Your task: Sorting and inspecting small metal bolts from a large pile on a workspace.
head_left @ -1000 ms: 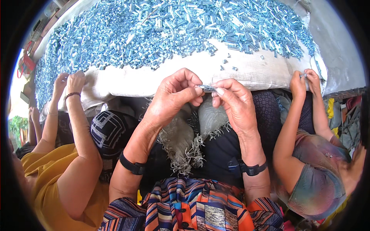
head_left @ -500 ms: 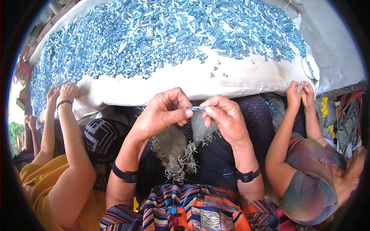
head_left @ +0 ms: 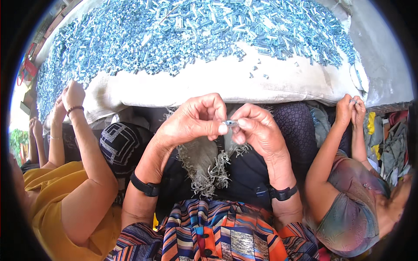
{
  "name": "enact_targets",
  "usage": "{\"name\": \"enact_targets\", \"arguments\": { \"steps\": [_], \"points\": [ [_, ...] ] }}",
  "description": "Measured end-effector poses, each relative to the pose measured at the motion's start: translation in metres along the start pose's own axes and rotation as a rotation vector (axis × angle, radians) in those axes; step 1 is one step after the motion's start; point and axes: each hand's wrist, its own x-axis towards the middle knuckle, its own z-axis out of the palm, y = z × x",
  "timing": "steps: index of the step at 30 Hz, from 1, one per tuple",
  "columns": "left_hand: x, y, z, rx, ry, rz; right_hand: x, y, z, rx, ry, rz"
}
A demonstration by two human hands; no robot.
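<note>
Head view: both hands pinch small metal piece; blue-grey pieces heaped beyond.

White sacking-covered table — daylight, greenery perhaps outdoors.
</note>
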Motion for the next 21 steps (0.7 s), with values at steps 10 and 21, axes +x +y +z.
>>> {"name": "enact_targets", "arguments": {
  "steps": [10,21],
  "points": [
    [-0.011,-0.01,-0.006,0.005,-0.097,-0.053,-0.01,0.003,0.0,-0.103,-0.1,0.082],
    [0.07,0.005,-0.022,1.209,0.406,0.394,0.049,-0.047,-0.062,-1.024,0.54,-0.287]
  ]
}}
